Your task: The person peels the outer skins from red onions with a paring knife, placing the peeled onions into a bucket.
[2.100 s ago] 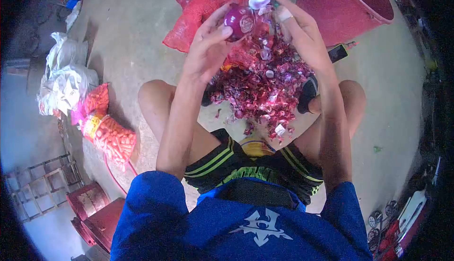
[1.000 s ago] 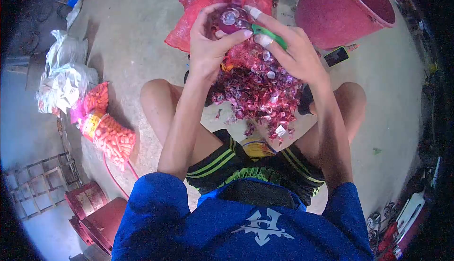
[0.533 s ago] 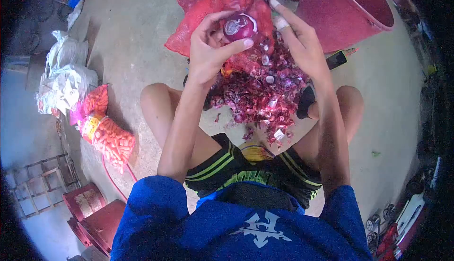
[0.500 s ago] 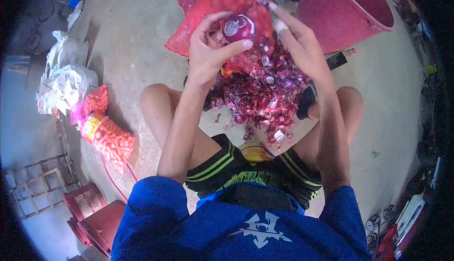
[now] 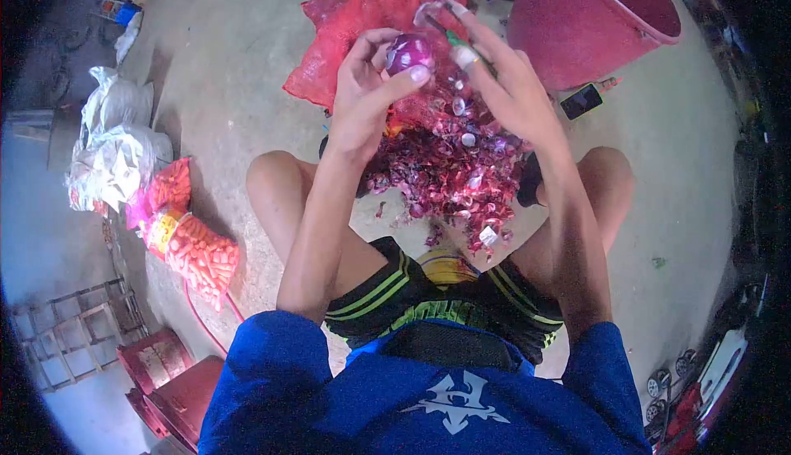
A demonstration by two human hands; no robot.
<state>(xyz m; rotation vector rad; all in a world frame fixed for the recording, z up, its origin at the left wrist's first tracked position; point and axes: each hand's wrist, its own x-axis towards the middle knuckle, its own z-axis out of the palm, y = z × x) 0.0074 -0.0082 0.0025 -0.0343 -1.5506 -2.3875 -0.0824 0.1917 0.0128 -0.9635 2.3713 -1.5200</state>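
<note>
Ok, onion [image 5: 409, 53], btwn L thumb [image 5: 401, 86] & fingers [image 5: 363, 45]

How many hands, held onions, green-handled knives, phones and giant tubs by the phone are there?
Left hand and right hand: 2
Round purple onion: 1
Green-handled knife: 1
Black rectangular phone: 1
Deep red plastic tub: 1
Total: 6

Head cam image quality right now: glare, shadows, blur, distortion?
Head view: strong fisheye bowing, black vignetted corners; bluish haze at left edge; white sacks washed out in places, soft shadow beside them on the floor; highlights on the onion; green-handled tool in the right hand soft, its tip unclear; grain in dark areas.
</note>
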